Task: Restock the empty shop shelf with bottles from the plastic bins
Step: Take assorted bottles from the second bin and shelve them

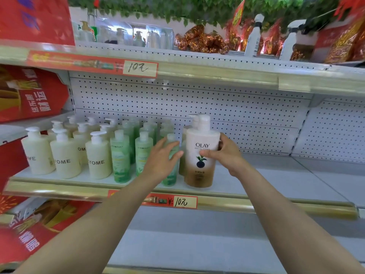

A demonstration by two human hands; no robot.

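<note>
- Head view: the right hand point(223, 155) grips the Olay bottle point(201, 155) from its right side, thumb across the front label and fingers wrapped behind, where they are hidden.
- The bottle stands upright on the middle shelf point(276, 178), near its front edge. It is smooth glossy plastic, white at the top fading to brown at the base, with a rounded shoulder and a white pump.
- A second bottle of the same kind point(186, 135) stands directly behind it; only its pump and a strip of its left side show.
- The left hand point(164, 157) is spread open with fingers apart and pinches nothing. It covers the middle of the nearest green bottle point(170, 175); whether it touches that bottle cannot be told.
- Left of it stand more translucent green bottles point(120, 157) with flat caps, their small label print too blurred to read.
- Further left are cream pump bottles point(97, 155), squat and rounded, their lettering partly cut off by neighbours.
- The shelf's back is a white perforated panel point(197, 99); its front rail is shiny gold with a handwritten price tag point(184, 202).
- The right stretch of the shelf is bare grey.
- On the top shelf point(197, 54), clear containers point(126, 34) are blurred, beside crinkled red and gold foil packs point(201, 40).
</note>
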